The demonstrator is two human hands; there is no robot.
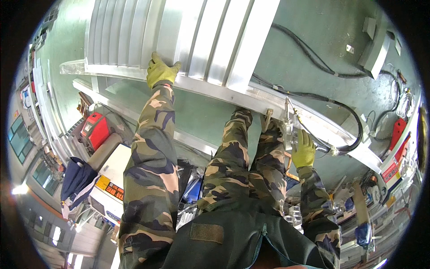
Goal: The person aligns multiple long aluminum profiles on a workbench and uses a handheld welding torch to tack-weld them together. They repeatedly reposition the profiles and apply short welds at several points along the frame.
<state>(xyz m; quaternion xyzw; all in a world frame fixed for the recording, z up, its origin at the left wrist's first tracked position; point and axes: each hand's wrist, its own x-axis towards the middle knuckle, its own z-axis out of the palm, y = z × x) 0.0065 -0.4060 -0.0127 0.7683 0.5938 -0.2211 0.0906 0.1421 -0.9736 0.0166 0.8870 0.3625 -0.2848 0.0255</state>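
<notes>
My left hand (162, 71), in a yellow-green glove, rests on the near edge of a slatted aluminium panel (168, 31), its thumb and forefinger spread apart. Under the panel's near side runs a long metal rail (215, 91). At the right, my right hand (304, 150) wears the same kind of glove, fingers stretched forward. It is beside a metal clamp (288, 117) fixed at the rail; whether it touches the clamp I cannot tell. A small upright metal bracket (268, 115) sits on the rail to the left of the clamp.
A thick black cable (354, 114) loops across the rail to the right of my right hand. A red machine (95, 130) stands at left, near a white cabinet (114, 168) and a dark blue cloth (77, 184). Metal blocks (375, 51) lie at far right.
</notes>
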